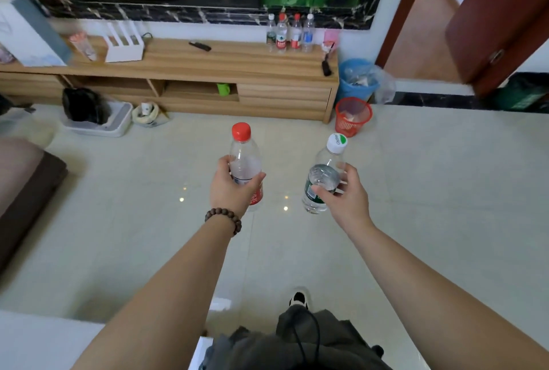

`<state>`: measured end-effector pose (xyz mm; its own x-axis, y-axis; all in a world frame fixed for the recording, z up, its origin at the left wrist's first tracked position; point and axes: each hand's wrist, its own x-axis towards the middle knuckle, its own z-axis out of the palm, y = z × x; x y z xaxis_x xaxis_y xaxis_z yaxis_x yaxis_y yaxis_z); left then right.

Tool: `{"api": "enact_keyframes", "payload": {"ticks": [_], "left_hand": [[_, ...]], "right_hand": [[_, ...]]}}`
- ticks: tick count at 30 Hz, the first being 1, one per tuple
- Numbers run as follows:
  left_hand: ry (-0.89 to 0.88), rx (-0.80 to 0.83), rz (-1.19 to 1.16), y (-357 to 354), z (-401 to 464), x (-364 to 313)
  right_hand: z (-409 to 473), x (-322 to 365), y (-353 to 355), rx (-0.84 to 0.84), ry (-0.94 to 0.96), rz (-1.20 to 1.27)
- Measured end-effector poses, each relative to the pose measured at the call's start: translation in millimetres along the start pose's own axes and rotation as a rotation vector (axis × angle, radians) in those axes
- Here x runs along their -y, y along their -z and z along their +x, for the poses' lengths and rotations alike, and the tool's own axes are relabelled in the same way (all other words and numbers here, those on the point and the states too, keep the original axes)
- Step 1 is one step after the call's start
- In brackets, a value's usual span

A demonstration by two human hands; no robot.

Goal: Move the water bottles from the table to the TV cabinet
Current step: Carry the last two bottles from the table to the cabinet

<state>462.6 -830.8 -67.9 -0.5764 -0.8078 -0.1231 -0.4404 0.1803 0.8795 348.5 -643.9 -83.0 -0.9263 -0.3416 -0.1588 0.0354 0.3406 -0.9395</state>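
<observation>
Far left on the wooden TV cabinet stands a white box, then a white rack, with a dark remote lying further along the top. Out front, over the pale tiled floor, the left hand is wrapped tight around the red-capped bottle, held upright, a bead bracelet on that wrist. Just beside it, the right hand is clamped on the green-labelled bottle, white cap tipped to the right. The two bottles are apart, not touching. Beyond them, four bottles stand in a close row at the cabinet's right end. Past the cabinet's end sit a blue bin and a red mesh basket on the floor.
</observation>
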Motion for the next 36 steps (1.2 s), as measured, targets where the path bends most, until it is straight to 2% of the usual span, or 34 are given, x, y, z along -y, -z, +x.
{"api": "enact_keyframes", "payload": {"ticks": [9,16,25,36], "left_hand": [[-0.011,-0.011,0.023,-59.6,153.9,-51.2],[-0.006,0.010,0.031,-94.8,304.4,-68.3],[0.025,0.050,0.063,-120.5,515.7,-121.0],[0.027,0.082,0.071,-190.0,689.6,-168.2]], "right_hand": [[173.4,29.3,-11.0,-0.009,0.005,-0.025],[321.0,52.4,-59.3,-0.017,0.015,-0.021],[509.3,117.7,-118.5,-0.080,-0.002,0.013],[691.7,143.8,-152.6,-0.083,-0.036,0.063]]}}
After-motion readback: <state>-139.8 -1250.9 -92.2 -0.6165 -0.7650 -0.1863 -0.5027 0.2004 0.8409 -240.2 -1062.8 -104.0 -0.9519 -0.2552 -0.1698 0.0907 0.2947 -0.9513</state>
